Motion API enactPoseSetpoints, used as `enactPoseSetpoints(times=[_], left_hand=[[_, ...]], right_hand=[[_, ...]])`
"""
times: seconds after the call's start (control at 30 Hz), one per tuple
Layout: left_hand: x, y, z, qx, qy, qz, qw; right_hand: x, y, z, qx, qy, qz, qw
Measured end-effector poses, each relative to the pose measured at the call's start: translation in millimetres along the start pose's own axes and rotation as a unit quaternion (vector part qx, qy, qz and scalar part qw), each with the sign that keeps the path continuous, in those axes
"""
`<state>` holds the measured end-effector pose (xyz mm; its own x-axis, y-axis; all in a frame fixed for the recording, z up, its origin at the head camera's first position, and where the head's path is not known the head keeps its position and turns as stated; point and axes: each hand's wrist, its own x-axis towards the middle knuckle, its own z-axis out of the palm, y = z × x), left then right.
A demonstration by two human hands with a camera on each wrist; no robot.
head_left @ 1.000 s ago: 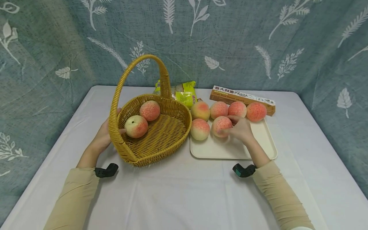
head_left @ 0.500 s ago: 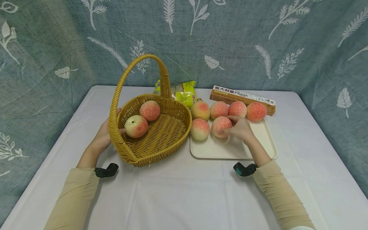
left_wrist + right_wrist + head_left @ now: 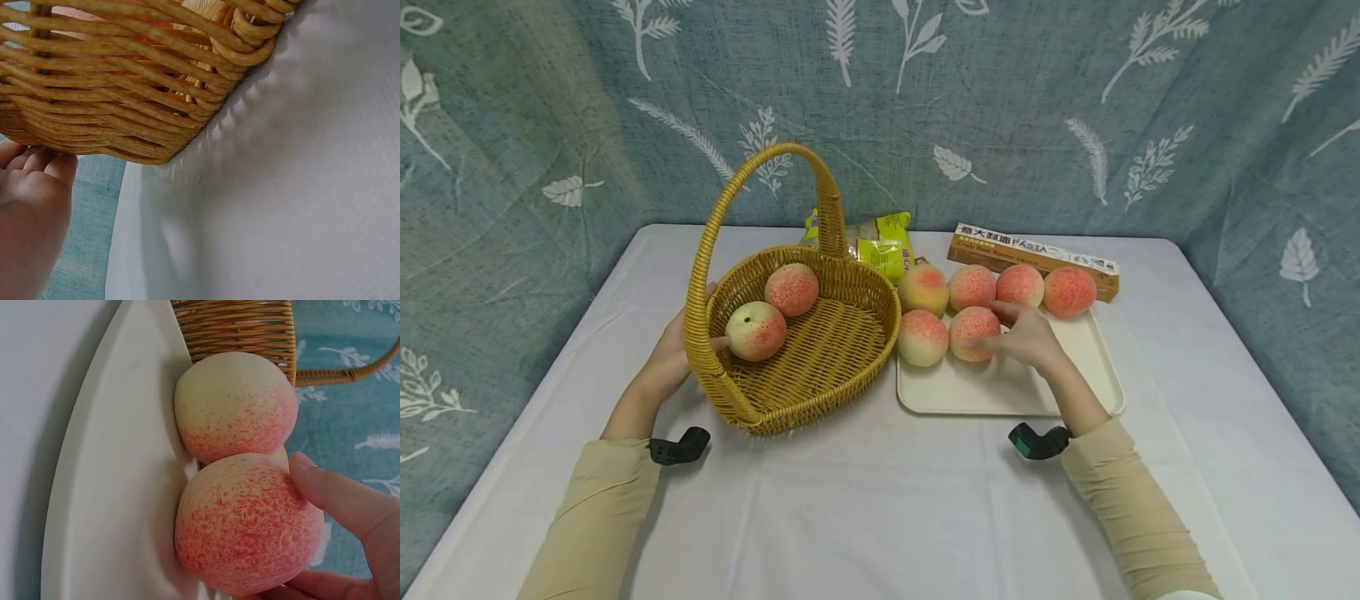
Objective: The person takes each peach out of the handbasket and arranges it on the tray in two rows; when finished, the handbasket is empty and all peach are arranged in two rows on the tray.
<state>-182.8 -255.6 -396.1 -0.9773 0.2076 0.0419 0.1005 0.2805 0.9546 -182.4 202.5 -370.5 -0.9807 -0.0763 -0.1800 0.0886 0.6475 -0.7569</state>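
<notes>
My left hand grips the left side of a woven wicker basket, thumb over the rim and fingers outside below. In the left wrist view the basket's woven wall fills the upper left above the hand. Two peaches, a pale one and a redder one, lie inside at the left. My right hand holds a speckled peach between thumb and fingers, low over a cream tray. Beside it sits a paler peach, overlapped by the held one in the right wrist view.
Along the tray's back stand several more peaches, from a yellowish one to a red one. Behind them lies a brown pasta box. A green and yellow packet lies behind the basket, whose tall handle arches up.
The peach in my right hand has shifted slightly left, closer to the paler peach. My left hand and the basket stay where they were.
</notes>
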Motion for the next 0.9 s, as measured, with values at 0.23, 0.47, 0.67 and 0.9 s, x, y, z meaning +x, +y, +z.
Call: enactPoseSetpoints(times=[0.23,0.47,0.67,0.9], left_hand=[[0.1,-0.4,0.1,-0.005,0.000,0.006,1.0000],[-0.1,0.1,0.5,-0.007,-0.001,0.008,0.9999],[0.0,0.3,1.1,-0.005,-0.002,0.006,1.0000],[-0.4,0.7,0.7,-0.001,0.000,0.005,1.0000]], right_hand=[[-0.8,-1.4,-1.7,0.013,-0.002,-0.014,0.9998],[-4.4,-9.4,-6.6,0.018,0.005,-0.006,0.9998],[-6.5,-17.6,-9.4,0.043,0.011,-0.010,0.9989],[-6.2,-29.9,-11.4,0.052,0.005,-0.024,0.9983]])
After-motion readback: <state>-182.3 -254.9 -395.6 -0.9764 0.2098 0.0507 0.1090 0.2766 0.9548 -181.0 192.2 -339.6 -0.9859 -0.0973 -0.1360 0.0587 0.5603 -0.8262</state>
